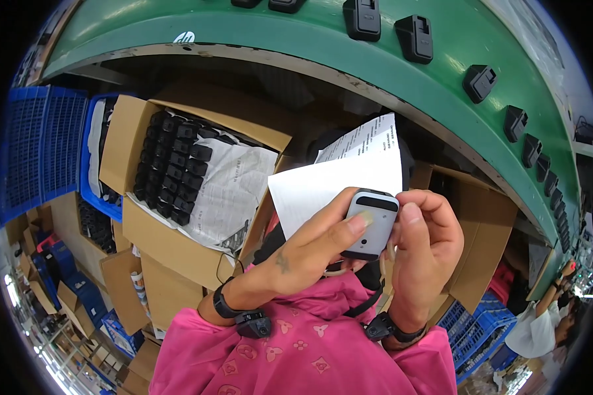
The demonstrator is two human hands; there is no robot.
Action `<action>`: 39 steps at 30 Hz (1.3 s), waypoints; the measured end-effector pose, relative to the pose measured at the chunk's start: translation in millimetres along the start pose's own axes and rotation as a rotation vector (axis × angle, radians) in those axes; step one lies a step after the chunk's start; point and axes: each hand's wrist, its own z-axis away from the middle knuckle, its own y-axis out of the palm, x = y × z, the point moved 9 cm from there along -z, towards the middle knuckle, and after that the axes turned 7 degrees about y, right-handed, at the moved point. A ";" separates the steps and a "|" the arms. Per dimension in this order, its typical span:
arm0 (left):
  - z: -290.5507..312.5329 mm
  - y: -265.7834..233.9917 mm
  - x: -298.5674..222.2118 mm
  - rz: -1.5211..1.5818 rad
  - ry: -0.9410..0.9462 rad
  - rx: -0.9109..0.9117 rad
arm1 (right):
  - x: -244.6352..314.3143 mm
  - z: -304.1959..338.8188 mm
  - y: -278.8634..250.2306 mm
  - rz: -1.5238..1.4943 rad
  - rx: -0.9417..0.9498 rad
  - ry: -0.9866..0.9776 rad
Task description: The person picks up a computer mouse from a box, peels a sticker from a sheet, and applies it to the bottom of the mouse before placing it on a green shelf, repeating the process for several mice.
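Note:
My left hand (pixel 306 257) is closed around a small flat grey device (pixel 375 227) with rounded corners and black ends, the thumb pressed on its face. On the device's right side my right hand (pixel 428 240) has its thumb and forefinger pinched together at the edge. Whatever those fingertips hold, if anything, is too small or hidden to make out. Behind the device, printed white sheets (pixel 339 181) rest over my lap. Both wrists carry black straps with small black units.
An open cardboard box (pixel 178 230) at the left holds rows of black parts and paper. Blue crates (pixel 36 145) stand beyond it. Black docks (pixel 415 41) line the green bench (pixel 296 39). Another open box (pixel 478 243) is at right; a co-worker (pixel 540 329) is farther right.

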 end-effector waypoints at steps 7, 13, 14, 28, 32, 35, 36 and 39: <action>-4.4 -5.7 -6.6 -0.017 0.079 -0.018 | 11.7 -5.5 8.1 0.187 0.076 -0.175; -6.0 -7.6 -10.5 0.007 0.060 -0.009 | 14.7 -7.3 10.5 0.225 0.071 -0.187; -6.2 -8.5 -11.8 0.007 0.062 -0.008 | 15.8 -7.7 11.0 0.236 0.072 -0.207; 12.5 -4.4 -51.4 -0.907 0.571 -0.244 | 20.2 14.9 26.0 0.605 -0.118 -0.324; 12.7 -4.8 -53.6 -0.959 0.537 -0.226 | 18.5 14.5 22.0 0.559 -0.090 -0.279; 14.4 -3.9 -56.4 -0.958 0.564 -0.214 | 17.2 10.3 20.8 0.395 -0.096 -0.233; 14.8 -7.3 -55.5 -0.935 0.545 -0.230 | 18.2 9.5 23.9 0.429 -0.057 -0.272; 9.8 -14.9 -52.0 -0.882 0.521 -0.256 | 31.0 20.3 26.8 0.545 0.003 -0.381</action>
